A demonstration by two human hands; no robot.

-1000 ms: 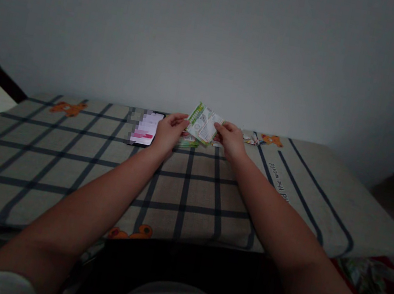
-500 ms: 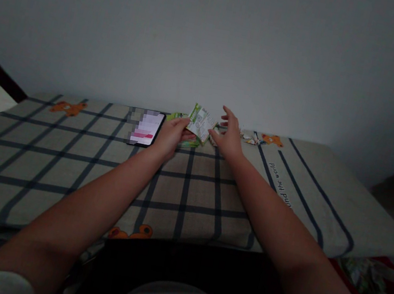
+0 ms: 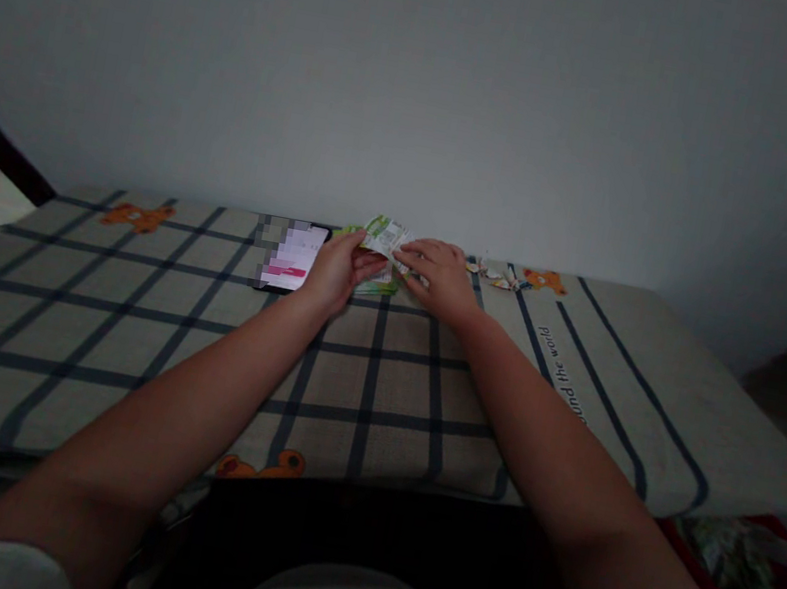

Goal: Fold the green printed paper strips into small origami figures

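A small green-and-white printed packet [image 3: 384, 231] is raised a little above the far part of the table. My left hand [image 3: 334, 269] pinches it by its left side, thumb on top. The fingers of my right hand [image 3: 440, 278] are closed over its right edge and cover that end. Below it lie several green packets [image 3: 383, 288], partly hidden by my hands. A phone [image 3: 296, 255] with a lit screen lies just left of my left hand.
The table has a checked cloth [image 3: 200, 357] and stands against a grey wall [image 3: 430, 88]. Small crumpled scraps [image 3: 499, 279] lie right of my right hand. A red container [image 3: 762, 578] with wrappers inside is below the table's right edge.
My right hand has come down and left, its spread fingers closing over the packet's right edge. The packet has dropped slightly and tipped flatter; my left hand keeps hold of it.
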